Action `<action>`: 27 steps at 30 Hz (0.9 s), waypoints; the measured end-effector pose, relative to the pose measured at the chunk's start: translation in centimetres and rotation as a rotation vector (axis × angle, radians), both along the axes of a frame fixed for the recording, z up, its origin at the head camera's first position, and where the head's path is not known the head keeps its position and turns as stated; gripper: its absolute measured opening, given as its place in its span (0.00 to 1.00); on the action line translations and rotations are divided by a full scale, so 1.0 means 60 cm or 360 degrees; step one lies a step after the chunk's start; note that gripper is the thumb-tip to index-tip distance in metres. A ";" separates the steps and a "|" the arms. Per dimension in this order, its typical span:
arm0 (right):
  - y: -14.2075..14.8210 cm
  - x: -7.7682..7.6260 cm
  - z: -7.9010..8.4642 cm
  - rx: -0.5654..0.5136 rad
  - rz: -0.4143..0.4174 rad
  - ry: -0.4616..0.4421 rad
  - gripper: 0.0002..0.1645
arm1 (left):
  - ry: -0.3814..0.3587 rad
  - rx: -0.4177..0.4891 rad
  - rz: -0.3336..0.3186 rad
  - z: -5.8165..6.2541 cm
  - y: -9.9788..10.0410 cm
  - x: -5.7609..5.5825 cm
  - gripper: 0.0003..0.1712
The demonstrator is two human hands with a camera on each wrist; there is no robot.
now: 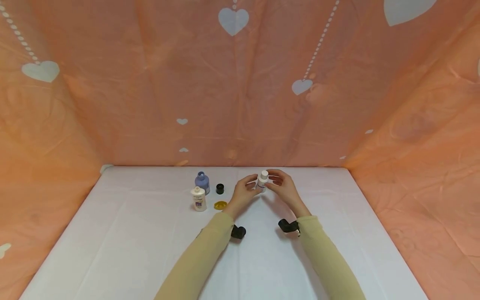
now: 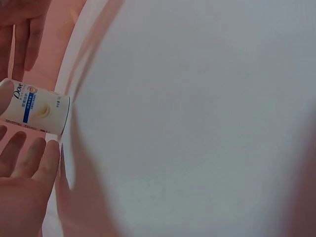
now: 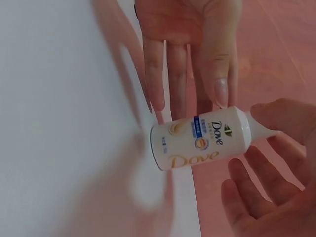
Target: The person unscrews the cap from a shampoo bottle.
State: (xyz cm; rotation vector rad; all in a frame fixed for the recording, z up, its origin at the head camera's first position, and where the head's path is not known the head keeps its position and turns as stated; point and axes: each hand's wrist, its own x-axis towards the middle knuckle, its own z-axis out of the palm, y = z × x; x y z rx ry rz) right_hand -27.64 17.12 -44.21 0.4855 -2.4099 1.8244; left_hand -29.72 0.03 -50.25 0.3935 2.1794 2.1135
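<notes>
A small white Dove bottle (image 1: pixel 262 182) is held upright just above the table, between both hands. My left hand (image 1: pixel 243 192) grips its body from the left, thumb laid on the label side. Around the white cap (image 1: pixel 264 173) are the fingertips of my right hand (image 1: pixel 284 188), pinching from the right; the other right fingers are loosely bent. The label shows on the bottle (image 3: pixel 200 138) in the right wrist view. In the left wrist view, the left hand (image 2: pixel 24 182) is below the bottle (image 2: pixel 42 111) and the right hand (image 2: pixel 19 34) above it.
To the left, a capless cream bottle (image 1: pixel 198 200) stands in front of a capless blue bottle (image 1: pixel 202 182). Near them lie a black cap (image 1: pixel 220 189) and a yellow cap (image 1: pixel 220 205). The white-covered table (image 1: pixel 123 233) meets orange curtains (image 1: pixel 240 104) at back and sides.
</notes>
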 end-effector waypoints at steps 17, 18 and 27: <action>-0.026 0.000 -0.009 0.0039 -0.0114 0.0033 0.20 | 0.0075 -0.0057 0.0077 0.005 0.004 0.008 0.23; -0.027 0.001 -0.008 0.0050 -0.0116 0.0029 0.20 | 0.0081 -0.0060 0.0087 0.005 0.005 0.008 0.23; -0.027 0.015 0.004 0.0143 -0.0114 0.0040 0.19 | 0.0076 -0.0044 0.0158 0.002 0.013 0.015 0.24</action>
